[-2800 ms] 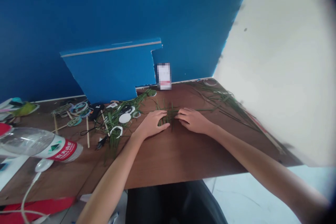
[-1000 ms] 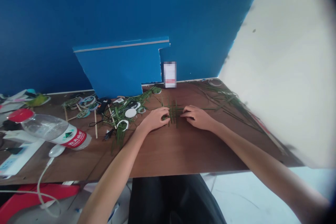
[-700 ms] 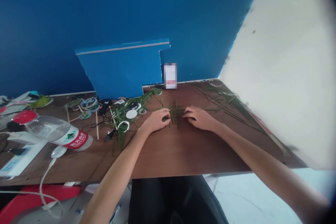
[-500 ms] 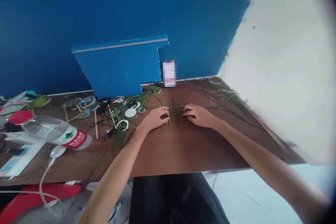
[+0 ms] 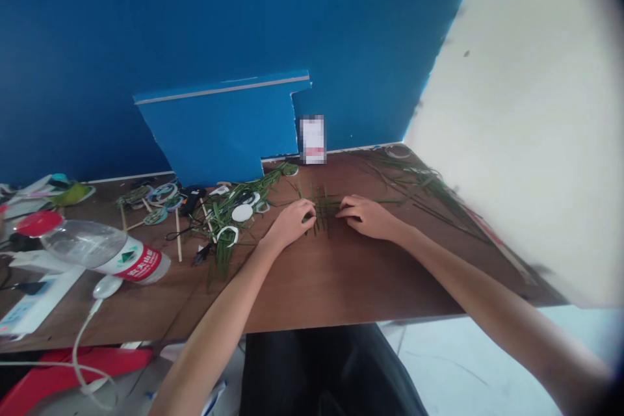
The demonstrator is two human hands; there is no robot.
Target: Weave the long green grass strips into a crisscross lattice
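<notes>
Narrow green leaf strips (image 5: pixel 320 211), crossed over one another in a small loose lattice, lie flat on the brown table (image 5: pixel 316 286) between my hands. On the lattice's left edge, my left hand (image 5: pixel 291 224) is curled, thumb and fingers closed on the strips there; part of the lattice is hidden under it. My right hand (image 5: pixel 368 216) rests at the right side, its thumb and fingertips pinched together where a crosswise strip runs out of the lattice. Strip ends reach out behind the right fingers.
Leaf strips with white rings and discs (image 5: pixel 242 212) lie heaped to the left. Beyond them are sticks with round tops (image 5: pixel 163 192), a clear bottle (image 5: pixel 97 244) on its side and a white power strip (image 5: pixel 41 299). A phone-like card (image 5: pixel 312 140) leans against the blue wall; more strips (image 5: pixel 433 185) lie right.
The camera view has shifted very slightly. Both hands stay at the lattice in nearly the same pose, and the strips show no clear movement.
</notes>
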